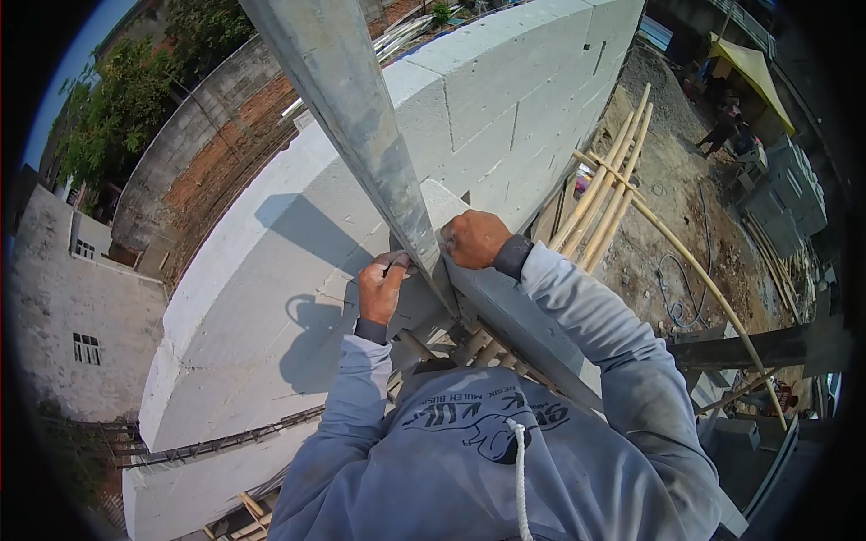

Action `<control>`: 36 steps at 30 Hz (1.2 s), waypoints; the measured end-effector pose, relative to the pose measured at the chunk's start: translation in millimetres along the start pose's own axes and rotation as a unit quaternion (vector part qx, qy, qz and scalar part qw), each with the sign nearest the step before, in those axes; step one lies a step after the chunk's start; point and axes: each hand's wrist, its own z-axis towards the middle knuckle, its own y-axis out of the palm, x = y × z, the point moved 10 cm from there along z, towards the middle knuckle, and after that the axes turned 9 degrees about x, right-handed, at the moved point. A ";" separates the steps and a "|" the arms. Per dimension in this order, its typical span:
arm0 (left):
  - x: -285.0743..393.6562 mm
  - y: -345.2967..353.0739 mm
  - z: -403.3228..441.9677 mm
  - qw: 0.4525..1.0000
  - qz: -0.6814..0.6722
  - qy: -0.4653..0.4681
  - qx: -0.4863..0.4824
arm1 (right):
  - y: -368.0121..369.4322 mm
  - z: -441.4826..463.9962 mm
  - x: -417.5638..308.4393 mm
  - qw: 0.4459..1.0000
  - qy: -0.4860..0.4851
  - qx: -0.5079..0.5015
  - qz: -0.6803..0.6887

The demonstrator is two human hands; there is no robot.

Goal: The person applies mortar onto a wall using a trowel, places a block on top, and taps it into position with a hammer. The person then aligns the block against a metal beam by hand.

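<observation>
Closest in, the two grey sleeves reach up to a grey metal post (365, 135), which stands between the hands beside the pale block wall (244, 325). The left hand (379, 287) is at the post's left edge, thumb and fingers bent in a pinch around something dark and small; what it is, I can't make out. The right hand (475, 239) is over on the right edge, fingers curled closed, and whatever they grip is hidden from this side. For good work here, I'd want even pressure from both sides, the post held from twisting, and fingertips out of the gap by the blocks. The post's top runs out of view, and its foot is lost in the clutter below the hands. Farther right, bamboo poles (596, 203) lie beyond the wall; farthest, under a yellow awning (756, 72), shapes blur into shade.
</observation>
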 end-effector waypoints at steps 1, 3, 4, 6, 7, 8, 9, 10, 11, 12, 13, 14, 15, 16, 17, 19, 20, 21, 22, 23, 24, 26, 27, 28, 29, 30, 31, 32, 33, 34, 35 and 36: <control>5.8 1.8 0.3 0.999 0.033 0.008 -0.009 | 0.5 -7.7 -5.9 1.000 0.004 0.005 -0.010; 18.7 2.6 -0.3 0.994 0.101 0.024 -0.024 | -3.8 -20.5 -13.2 0.996 0.017 0.083 0.003; 19.9 2.8 0.2 0.991 0.118 0.053 -0.033 | -4.6 -25.3 -16.9 0.995 0.026 0.098 0.010; 22.9 5.8 -1.5 0.982 0.147 0.110 -0.049 | -4.7 -30.9 -19.4 0.991 0.053 0.119 0.006; 21.6 6.9 -4.8 0.984 0.141 0.097 -0.055 | -2.1 -33.4 -19.0 0.991 0.058 0.119 0.015; 21.9 8.0 -8.6 0.985 0.135 0.085 -0.061 | 1.1 -34.8 -17.7 0.991 0.062 0.120 0.023; 22.8 9.5 -11.2 0.987 0.129 0.073 -0.067 | 2.8 -36.1 -17.4 0.990 0.066 0.121 0.032; 20.3 10.8 -12.3 0.988 0.116 0.067 -0.074 | 2.7 -37.2 -18.2 0.989 0.073 0.128 0.031; 16.2 11.7 -13.1 0.989 0.103 0.061 -0.082 | 2.6 -38.0 -20.3 0.987 0.081 0.135 0.031; 15.9 13.4 -13.9 0.990 0.089 0.055 -0.090 | 2.8 -39.0 -21.7 0.985 0.088 0.142 0.030; 18.5 15.3 -14.0 0.987 0.110 0.063 -0.099 | 1.9 -40.5 -21.9 0.983 0.096 0.155 0.030; 22.4 16.5 -14.0 0.983 0.131 0.072 -0.109 | 1.4 -42.5 -22.0 0.980 0.104 0.167 0.030; 25.4 18.5 -14.4 0.978 0.151 0.080 -0.119 | 0.8 -44.7 -22.0 0.977 0.112 0.179 0.031; 24.6 18.2 -12.7 0.978 0.160 0.079 -0.111 | -1.6 -46.6 -22.3 0.974 0.116 0.191 0.022; 22.7 17.9 -11.1 0.977 0.169 0.079 -0.102 | -4.5 -48.5 -23.2 0.972 0.118 0.203 0.014; 16.5 16.3 -8.6 0.979 0.171 0.067 -0.088 | -9.6 -51.2 -22.8 0.967 0.126 0.223 0.008; 12.4 16.1 -7.1 0.981 0.164 0.057 -0.083 | -12.8 -51.4 -20.4 0.964 0.131 0.231 0.010; 10.0 15.6 -6.8 0.983 0.157 0.046 -0.079 | -15.7 -52.5 -18.7 0.961 0.137 0.239 0.012; 11.8 15.7 -7.1 0.984 0.154 0.050 -0.076 | -17.5 -53.5 -17.3 0.960 0.147 0.236 0.013; 14.8 16.3 -7.7 0.984 0.151 0.054 -0.074 | -20.8 -54.6 -16.0 0.959 0.158 0.234 0.014; 18.2 17.1 -7.8 0.985 0.148 0.059 -0.071 | -23.9 -55.3 -14.4 0.958 0.168 0.231 0.014; 25.8 18.7 -8.4 0.981 0.170 0.063 -0.070 | -28.1 -51.2 -18.3 0.964 0.139 0.220 0.058; 28.8 18.7 -9.5 0.979 0.182 0.065 -0.070 | -27.9 -49.8 -20.5 0.965 0.126 0.215 0.081; 31.4 18.9 -10.3 0.976 0.192 0.071 -0.071 | -21.2 -48.2 -19.7 0.967 0.116 0.208 0.094; 33.9 18.9 -10.9 0.974 0.202 0.077 -0.072 | -9.8 -45.6 -16.8 0.968 0.106 0.202 0.106; 36.5 19.2 -11.0 0.971 0.211 0.085 -0.072 | -4.2 -43.5 -16.7 0.969 0.095 0.197 0.118; 40.2 19.9 -10.7 0.968 0.220 0.097 -0.071 | -1.4 -44.0 -13.3 0.965 0.107 0.205 0.123; 43.1 20.4 -11.3 0.965 0.228 0.108 -0.069 | 1.8 -45.7 -11.9 0.962 0.118 0.211 0.128; 44.3 20.1 -13.0 0.962 0.236 0.117 -0.067 | 4.9 -48.3 -12.4 0.959 0.130 0.216 0.134; 45.1 20.0 -14.4 0.960 0.242 0.126 -0.069 | 7.7 -51.5 -13.2 0.952 0.150 0.226 0.143; 46.2 20.5 -14.6 0.957 0.247 0.137 -0.071 | 10.3 -54.0 -14.5 0.944 0.171 0.237 0.151; 47.9 22.4 -14.4 0.953 0.252 0.148 -0.073 | 11.1 -56.7 -12.2 0.936 0.192 0.250 0.158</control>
